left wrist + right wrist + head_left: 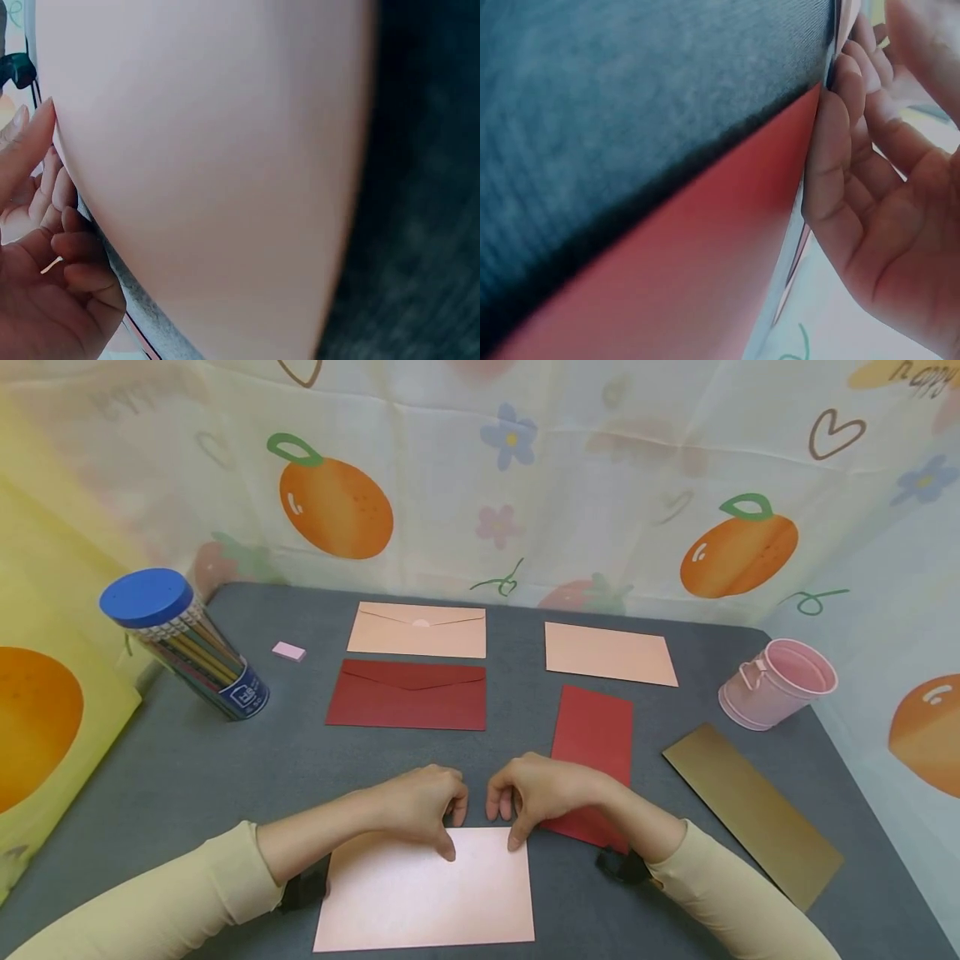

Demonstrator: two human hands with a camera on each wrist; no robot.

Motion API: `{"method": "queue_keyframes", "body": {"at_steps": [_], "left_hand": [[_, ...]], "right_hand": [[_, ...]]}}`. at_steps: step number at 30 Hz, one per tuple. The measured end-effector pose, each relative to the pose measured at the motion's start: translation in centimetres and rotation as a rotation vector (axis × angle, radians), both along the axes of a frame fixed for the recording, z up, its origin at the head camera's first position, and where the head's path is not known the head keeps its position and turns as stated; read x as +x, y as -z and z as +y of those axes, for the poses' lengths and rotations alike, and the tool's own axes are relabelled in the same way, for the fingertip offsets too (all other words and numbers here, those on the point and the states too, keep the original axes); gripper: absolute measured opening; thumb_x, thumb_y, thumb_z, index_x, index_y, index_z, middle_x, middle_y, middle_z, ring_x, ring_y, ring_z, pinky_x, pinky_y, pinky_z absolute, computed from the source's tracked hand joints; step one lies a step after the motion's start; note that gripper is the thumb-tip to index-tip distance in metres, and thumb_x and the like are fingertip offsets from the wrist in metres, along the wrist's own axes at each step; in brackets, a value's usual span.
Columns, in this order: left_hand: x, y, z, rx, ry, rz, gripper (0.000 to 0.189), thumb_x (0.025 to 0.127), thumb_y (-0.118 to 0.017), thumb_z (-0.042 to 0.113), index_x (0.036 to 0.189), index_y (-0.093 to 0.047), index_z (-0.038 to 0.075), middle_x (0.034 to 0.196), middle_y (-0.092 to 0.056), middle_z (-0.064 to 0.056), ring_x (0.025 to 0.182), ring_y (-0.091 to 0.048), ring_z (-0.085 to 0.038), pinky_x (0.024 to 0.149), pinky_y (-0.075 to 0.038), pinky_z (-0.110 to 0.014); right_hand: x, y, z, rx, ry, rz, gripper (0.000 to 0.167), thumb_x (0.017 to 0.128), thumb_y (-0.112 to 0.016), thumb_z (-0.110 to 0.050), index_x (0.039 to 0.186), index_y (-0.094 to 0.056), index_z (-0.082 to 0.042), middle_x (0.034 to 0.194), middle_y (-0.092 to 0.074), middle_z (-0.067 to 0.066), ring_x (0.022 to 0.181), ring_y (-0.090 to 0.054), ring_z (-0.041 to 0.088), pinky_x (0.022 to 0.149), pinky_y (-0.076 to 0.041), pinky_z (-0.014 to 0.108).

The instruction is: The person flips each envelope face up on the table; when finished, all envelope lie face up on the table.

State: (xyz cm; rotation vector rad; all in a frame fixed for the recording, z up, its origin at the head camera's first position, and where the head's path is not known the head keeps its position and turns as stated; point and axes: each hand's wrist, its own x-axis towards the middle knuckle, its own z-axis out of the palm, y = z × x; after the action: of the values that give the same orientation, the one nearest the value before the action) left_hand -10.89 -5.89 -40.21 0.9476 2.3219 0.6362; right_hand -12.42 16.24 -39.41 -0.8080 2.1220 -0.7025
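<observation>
A pale pink sheet of paper (423, 893) lies flat on the grey table at the front. My left hand (420, 802) is over its far edge, thumb pointing down onto the paper and the other fingers loosely curled just beyond the edge. Close by, my right hand (543, 793) is at the sheet's far right corner, its thumb right at the corner and its fingers bent down to the table. Neither hand's thumb and fingers meet. Beneath my right hand and wrist lies a red paper piece (596, 727), partly covered; it also shows in the right wrist view.
Behind are a peach envelope (420, 639), a dark red envelope (408, 702) and a plain peach one (611, 653). A gold envelope (750, 810) and pink bucket (776, 685) stand right; a pencil jar (195, 647) and small eraser (288, 651) are left.
</observation>
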Motion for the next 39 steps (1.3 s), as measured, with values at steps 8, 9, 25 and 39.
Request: {"method": "queue_keyframes", "body": {"at_steps": [8, 9, 25, 39], "left_hand": [[0.0, 0.0, -0.3, 0.031, -0.008, 0.006, 0.026, 0.065, -0.091, 0.018, 0.071, -0.066, 0.016, 0.074, -0.053, 0.005, 0.067, -0.044, -0.006, 0.057, -0.037, -0.018], [0.0, 0.0, -0.4, 0.035, -0.01, -0.002, 0.026, 0.065, -0.091, 0.017, 0.071, -0.066, 0.016, 0.074, -0.053, 0.005, 0.067, -0.044, -0.006, 0.057, -0.037, -0.018], [-3.4, -1.0, -2.7, 0.18, -0.103, -0.249, 0.016, 0.077, -0.082, 0.018, 0.079, -0.067, 0.016, 0.064, -0.06, 0.006, 0.059, -0.053, -0.007, 0.057, -0.044, -0.023], [-6.8, -1.0, -6.9, 0.284, -0.292, -0.431, 0.021, 0.081, -0.079, 0.021, 0.094, -0.07, 0.007, 0.075, -0.068, 0.003, 0.07, -0.061, -0.012, 0.069, -0.051, -0.029]], "right_hand": [[0.2, -0.1, 0.0, -0.009, -0.038, 0.023, 0.028, 0.068, -0.09, -0.017, 0.09, -0.073, -0.016, 0.078, -0.066, -0.003, 0.068, -0.056, 0.001, 0.059, -0.047, 0.017], [0.2, -0.1, -0.1, -0.007, -0.044, 0.029, 0.026, 0.069, -0.09, -0.017, 0.089, -0.073, -0.016, 0.077, -0.066, -0.004, 0.067, -0.056, 0.001, 0.059, -0.047, 0.017], [-0.7, -1.1, 1.2, -0.109, 0.141, -0.192, 0.011, 0.089, -0.069, -0.005, 0.096, -0.062, -0.006, 0.07, -0.069, 0.008, 0.061, -0.07, 0.018, 0.061, -0.059, 0.029], [-2.9, -2.4, 4.9, -0.125, 0.255, -0.147, 0.015, 0.091, -0.067, -0.006, 0.102, -0.056, -0.003, 0.067, -0.062, 0.004, 0.063, -0.066, 0.018, 0.065, -0.058, 0.031]]}}
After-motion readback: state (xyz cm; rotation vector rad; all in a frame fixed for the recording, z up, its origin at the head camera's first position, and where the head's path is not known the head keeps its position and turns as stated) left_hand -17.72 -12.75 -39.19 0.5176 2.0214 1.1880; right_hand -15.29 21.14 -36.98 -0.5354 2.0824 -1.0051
